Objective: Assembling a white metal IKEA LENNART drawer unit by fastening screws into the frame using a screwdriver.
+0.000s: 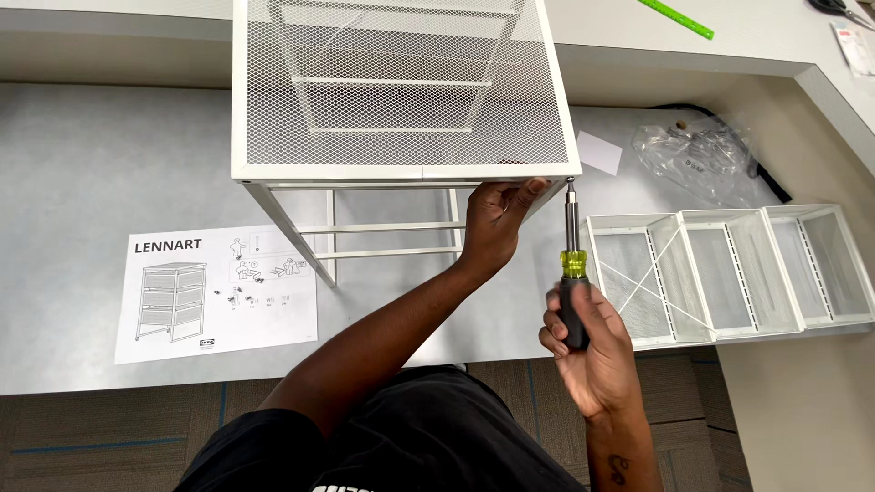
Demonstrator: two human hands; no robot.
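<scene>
We grip the frame [401, 91] at its near edge with our left hand [497, 219], fingers curled under the rim. Our right hand [588, 342] is clenched around the screwdriver [572, 264], whose tip meets the frame's corner just right of the left hand. Drawers [729, 269] lie right of the right hand; the manual [219, 292] lies left of both.

White mesh frame [401, 91]; screwdriver [572, 273] handle seen yellow and black; ruler [676, 18] green; worktop [109, 164] pale grey.
</scene>
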